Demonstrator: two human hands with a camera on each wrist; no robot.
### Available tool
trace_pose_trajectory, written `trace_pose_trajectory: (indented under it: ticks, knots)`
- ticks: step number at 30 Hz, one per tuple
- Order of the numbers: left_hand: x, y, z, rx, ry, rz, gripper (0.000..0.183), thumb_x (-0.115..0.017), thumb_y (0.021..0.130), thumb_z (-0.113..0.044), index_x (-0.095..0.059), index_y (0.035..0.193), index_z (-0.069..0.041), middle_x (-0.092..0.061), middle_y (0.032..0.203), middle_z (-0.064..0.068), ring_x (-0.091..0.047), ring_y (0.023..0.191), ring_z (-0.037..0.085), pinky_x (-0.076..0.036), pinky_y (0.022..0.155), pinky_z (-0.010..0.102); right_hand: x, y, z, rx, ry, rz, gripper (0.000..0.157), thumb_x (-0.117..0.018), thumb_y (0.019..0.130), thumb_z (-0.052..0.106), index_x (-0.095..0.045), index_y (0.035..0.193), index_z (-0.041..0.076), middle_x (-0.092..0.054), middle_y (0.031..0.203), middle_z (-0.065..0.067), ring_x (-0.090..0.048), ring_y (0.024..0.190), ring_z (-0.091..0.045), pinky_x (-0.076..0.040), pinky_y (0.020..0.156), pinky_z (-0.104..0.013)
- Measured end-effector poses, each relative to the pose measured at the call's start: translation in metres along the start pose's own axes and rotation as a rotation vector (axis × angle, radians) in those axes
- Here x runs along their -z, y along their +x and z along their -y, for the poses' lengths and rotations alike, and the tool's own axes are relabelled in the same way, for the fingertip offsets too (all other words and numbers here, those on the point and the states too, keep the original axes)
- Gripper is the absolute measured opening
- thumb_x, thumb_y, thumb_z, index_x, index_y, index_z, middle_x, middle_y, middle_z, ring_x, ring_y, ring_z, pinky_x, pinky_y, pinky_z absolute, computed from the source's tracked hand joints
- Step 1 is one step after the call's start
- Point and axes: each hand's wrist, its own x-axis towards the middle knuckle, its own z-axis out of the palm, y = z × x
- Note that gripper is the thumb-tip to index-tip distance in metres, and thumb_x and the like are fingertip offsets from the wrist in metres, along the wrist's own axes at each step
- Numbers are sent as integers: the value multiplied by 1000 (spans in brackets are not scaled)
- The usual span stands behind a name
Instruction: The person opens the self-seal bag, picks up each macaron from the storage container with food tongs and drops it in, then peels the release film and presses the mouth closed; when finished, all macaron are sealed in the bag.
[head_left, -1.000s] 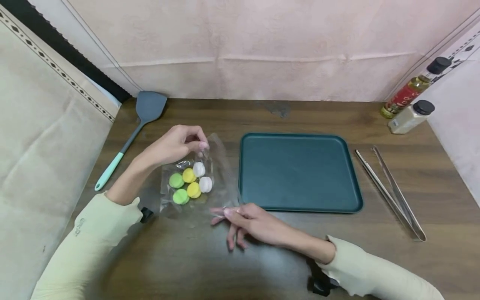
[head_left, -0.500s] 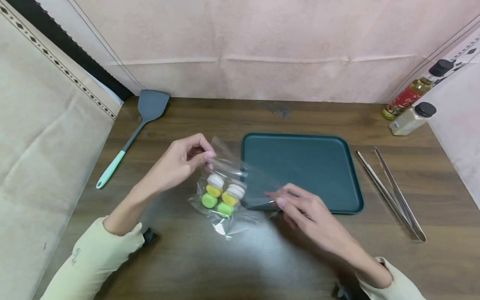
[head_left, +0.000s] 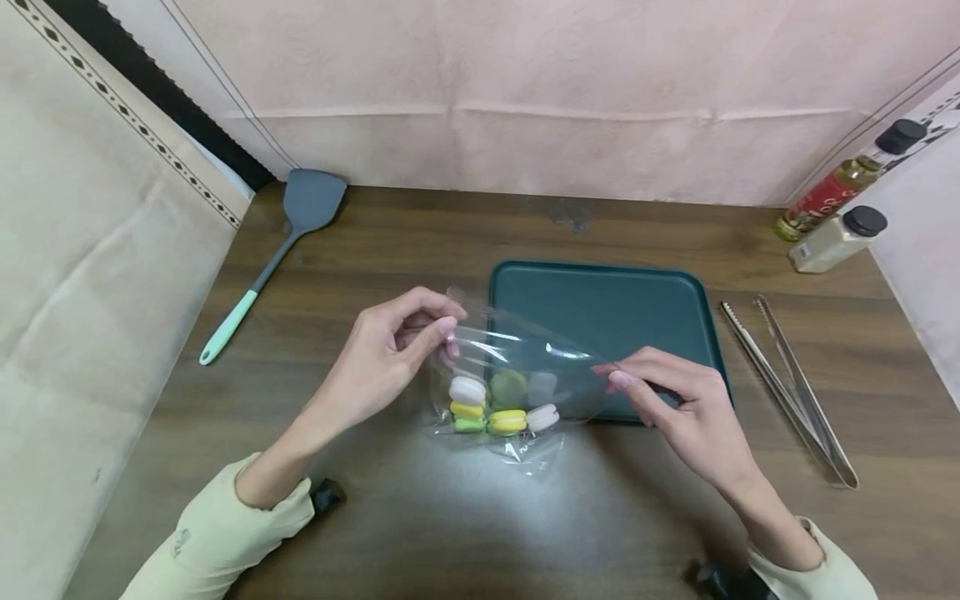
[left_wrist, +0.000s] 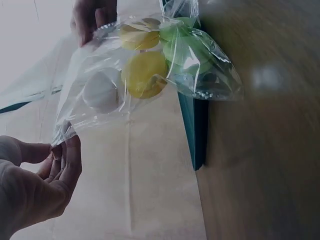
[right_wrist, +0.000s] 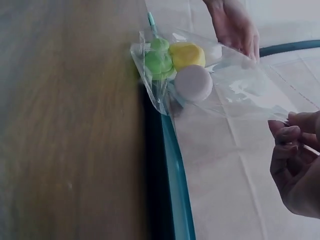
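Observation:
A clear plastic bag with several green, yellow and white macarons inside is stretched between my two hands. With thumb and fingers my left hand pinches its upper left corner. The opposite upper corner is pinched by my right hand. In the left wrist view the macarons bunch toward the bag's bottom, and the right wrist view shows the bag pulled taut to the right fingertips. Part of the dark teal tray lies behind the bag in the head view.
A grey spatula with a mint handle lies at the left. To the right of the tray lie metal tongs. An oil bottle and a black-capped jar stand at the back right.
The bag has been raised and carried right, toward the front of the tray. My hands have spread apart, stretching its top, and the macarons have slid down inside.

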Motion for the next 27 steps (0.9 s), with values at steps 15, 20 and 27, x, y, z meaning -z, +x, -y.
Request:
trace_pose_trajectory:
  ticks: [15,20,27]
  knots:
    - [-15,-6,4,-245,-119,-1,17,-69,102,11,-81,110,2,-76,94,8,-74,79,19,-65,74,30,13,10,-8,27,-32,39,34,-67,101,-15,-83,106,15,-69,88,7,-50,64,-6,-41,56,-24]
    - [-21,-6,6,-266,-223,6,17,-68,106,3,-81,117,3,-74,93,9,-75,81,22,-65,76,32,16,12,-12,106,-21,26,34,-70,95,-20,-83,106,9,-74,92,1,-50,63,-4,-42,56,-24]
    - [-27,-7,13,-251,-286,-18,21,-64,110,-5,-79,118,8,-75,96,16,-77,87,23,-66,89,37,25,14,-18,109,-67,94,35,-68,97,-19,-83,105,12,-76,96,5,-54,65,-3,-43,60,-23]
